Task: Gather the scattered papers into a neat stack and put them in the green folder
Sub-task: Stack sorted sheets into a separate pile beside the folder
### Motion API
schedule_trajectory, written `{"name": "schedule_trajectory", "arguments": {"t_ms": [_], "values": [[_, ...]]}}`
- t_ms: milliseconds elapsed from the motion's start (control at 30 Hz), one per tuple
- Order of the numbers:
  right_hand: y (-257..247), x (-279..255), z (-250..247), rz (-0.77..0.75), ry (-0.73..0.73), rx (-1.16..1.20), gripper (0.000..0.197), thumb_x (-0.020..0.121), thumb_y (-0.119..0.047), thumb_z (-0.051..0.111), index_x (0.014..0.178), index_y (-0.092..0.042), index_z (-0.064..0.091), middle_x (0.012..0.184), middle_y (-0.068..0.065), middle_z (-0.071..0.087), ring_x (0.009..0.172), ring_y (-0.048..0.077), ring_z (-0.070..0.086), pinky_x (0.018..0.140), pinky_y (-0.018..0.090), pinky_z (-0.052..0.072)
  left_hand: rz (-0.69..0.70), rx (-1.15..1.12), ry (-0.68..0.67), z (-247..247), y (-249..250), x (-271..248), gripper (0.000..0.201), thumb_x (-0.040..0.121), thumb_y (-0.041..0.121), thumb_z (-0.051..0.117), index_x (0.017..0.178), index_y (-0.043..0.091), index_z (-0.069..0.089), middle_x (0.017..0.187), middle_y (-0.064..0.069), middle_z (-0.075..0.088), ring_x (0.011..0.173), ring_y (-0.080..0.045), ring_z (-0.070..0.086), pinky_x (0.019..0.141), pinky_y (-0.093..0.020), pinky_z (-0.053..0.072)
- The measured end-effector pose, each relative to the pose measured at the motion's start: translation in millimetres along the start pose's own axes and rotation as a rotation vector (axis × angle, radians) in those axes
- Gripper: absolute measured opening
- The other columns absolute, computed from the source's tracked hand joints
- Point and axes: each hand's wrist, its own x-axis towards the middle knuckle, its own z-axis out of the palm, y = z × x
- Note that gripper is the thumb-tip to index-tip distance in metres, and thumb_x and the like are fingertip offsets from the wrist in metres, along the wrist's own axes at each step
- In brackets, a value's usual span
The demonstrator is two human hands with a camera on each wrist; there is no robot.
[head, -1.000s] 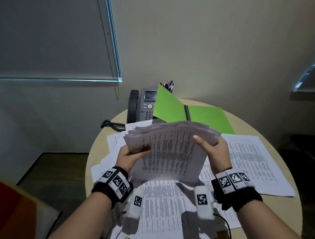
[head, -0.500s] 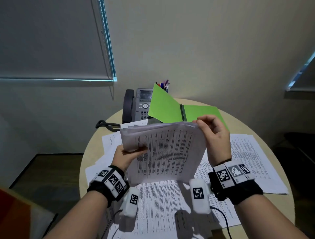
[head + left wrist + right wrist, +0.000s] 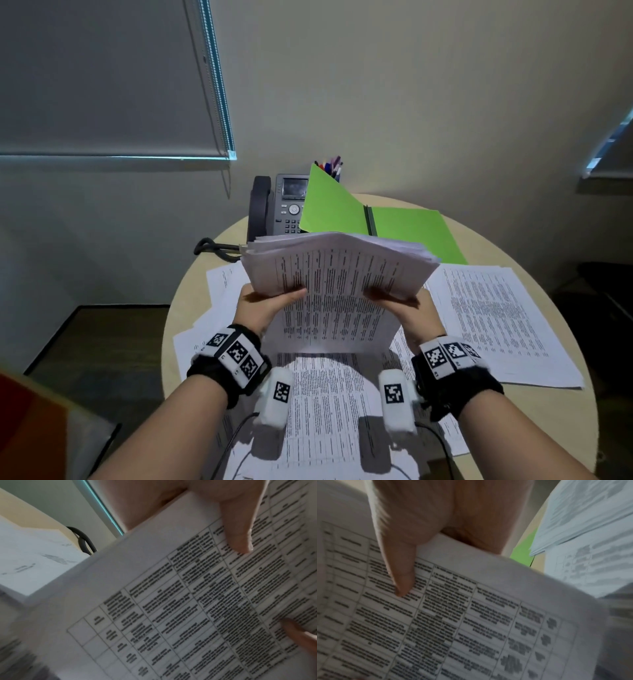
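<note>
I hold a thick stack of printed papers (image 3: pixel 337 287) upright above the round table (image 3: pixel 534 421), its top edge fanned and bent away from me. My left hand (image 3: pixel 265 303) grips the stack's left side, thumb on the front sheet (image 3: pixel 197 601). My right hand (image 3: pixel 409 310) grips its right side, thumb likewise on the printed face (image 3: pixel 453 622). The green folder (image 3: pixel 404 229) lies open at the table's far side, its left cover propped up. More loose papers (image 3: pixel 493 318) lie on the table under and beside my hands.
A grey desk phone (image 3: pixel 277 209) with a coiled cord stands at the back left, behind the folder's raised cover. A cup of pens (image 3: pixel 330 168) peeks over the folder. The wall is close behind the table. Floor drops away on the left.
My right hand came down from the stack's top right corner to its right side, thumb on the front. The stack's top has fanned out and tipped away. The left hand kept its grip.
</note>
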Motion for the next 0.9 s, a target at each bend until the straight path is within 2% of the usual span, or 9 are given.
{"name": "schedule_trajectory", "arguments": {"t_ms": [233, 367, 433, 533, 633, 733, 800, 833, 900], "values": [[24.2, -5.0, -1.4, 0.103, -0.046, -0.097, 0.032, 0.05, -0.027, 0.091, 0.077, -0.02, 0.075, 0.08, -0.002, 0.076, 0.083, 0.015, 0.069, 0.09, 0.04, 0.053, -0.123, 0.09, 0.027, 1.0, -28.3, -9.6, 0.031, 0.063, 0.001, 0.082, 0.08, 0.023, 0.069, 0.062, 0.017, 0.071, 0.079, -0.005, 0.065, 0.089, -0.029, 0.049], [20.4, 1.0, -3.6, 0.036, -0.005, -0.091, 0.027, 0.063, -0.003, 0.082, 0.084, -0.017, 0.072, 0.082, -0.001, 0.076, 0.088, 0.024, 0.068, 0.086, 0.039, 0.054, -0.115, 0.047, 0.065, -0.9, -27.9, -6.8, 0.042, 0.055, 0.007, 0.086, 0.092, 0.018, 0.07, 0.083, 0.008, 0.072, 0.091, -0.015, 0.067, 0.089, -0.032, 0.05], [23.3, -0.5, -3.8, 0.072, 0.019, -0.097, 0.026, 0.066, 0.003, 0.08, 0.082, -0.016, 0.072, 0.081, -0.002, 0.075, 0.084, 0.022, 0.068, 0.082, 0.035, 0.055, -0.191, 0.047, 0.061, -2.0, -35.4, -9.0, 0.066, 0.044, 0.021, 0.089, 0.106, 0.012, 0.067, 0.096, 0.001, 0.073, 0.1, -0.019, 0.066, 0.093, -0.034, 0.048], [36.0, -8.8, 1.3, 0.179, 0.03, -0.07, 0.021, 0.072, 0.002, 0.076, 0.079, -0.016, 0.068, 0.079, -0.004, 0.072, 0.064, 0.002, 0.069, 0.061, 0.016, 0.055, -0.299, 0.054, 0.075, 2.0, -47.7, -13.5, 0.098, 0.034, 0.035, 0.091, 0.121, 0.006, 0.056, 0.114, -0.007, 0.066, 0.111, -0.024, 0.06, 0.103, -0.04, 0.042], [34.2, -7.2, 0.1, 0.147, 0.063, -0.071, 0.022, 0.071, 0.002, 0.077, 0.089, -0.008, 0.071, 0.069, -0.01, 0.072, 0.061, -0.005, 0.067, 0.059, 0.01, 0.053, -0.3, 0.106, 0.083, 4.5, -41.6, -6.8, 0.069, 0.054, 0.024, 0.089, 0.114, 0.006, 0.059, 0.106, -0.003, 0.067, 0.108, -0.024, 0.06, 0.1, -0.035, 0.046], [37.8, -5.4, -6.3, 0.133, 0.043, -0.122, 0.023, 0.071, 0.002, 0.077, 0.088, -0.013, 0.072, 0.073, -0.008, 0.075, 0.072, 0.004, 0.069, 0.077, 0.025, 0.056, -0.299, 0.135, 0.053, 5.5, -35.8, -8.6, 0.037, 0.057, 0.02, 0.086, 0.086, 0.012, 0.065, 0.08, 0.001, 0.067, 0.091, -0.023, 0.065, 0.079, -0.023, 0.053], [47.0, -10.0, -6.4, 0.232, 0.048, -0.202, 0.017, 0.074, -0.01, 0.077, 0.089, -0.01, 0.07, 0.082, 0.0, 0.074, 0.079, 0.015, 0.069, 0.077, 0.032, 0.055, -0.357, 0.231, 0.062, 9.4, -45.5, -15.0, 0.073, 0.04, 0.048, 0.086, 0.086, -0.003, 0.061, 0.085, -0.018, 0.067, 0.091, -0.032, 0.064, 0.092, -0.039, 0.051], [50.3, -12.5, -6.2, 0.275, 0.057, -0.247, 0.018, 0.076, -0.017, 0.076, 0.09, -0.007, 0.069, 0.086, 0.006, 0.073, 0.082, 0.022, 0.069, 0.075, 0.033, 0.055, -0.369, 0.259, 0.072, 11.3, -54.9, -14.7, 0.103, 0.033, 0.056, 0.086, 0.102, -0.015, 0.056, 0.102, -0.031, 0.063, 0.102, -0.042, 0.061, 0.098, -0.047, 0.047], [49.9, -12.0, -9.1, 0.279, 0.054, -0.284, 0.01, 0.081, -0.018, 0.072, 0.079, -0.011, 0.065, 0.08, 0.005, 0.069, 0.075, 0.022, 0.065, 0.063, 0.024, 0.052, -0.374, 0.24, 0.081, 17.5, -68.4, -9.3, 0.119, 0.035, 0.052, 0.088, 0.122, -0.017, 0.045, 0.12, -0.035, 0.056, 0.114, -0.05, 0.053, 0.1, -0.051, 0.045]]}}
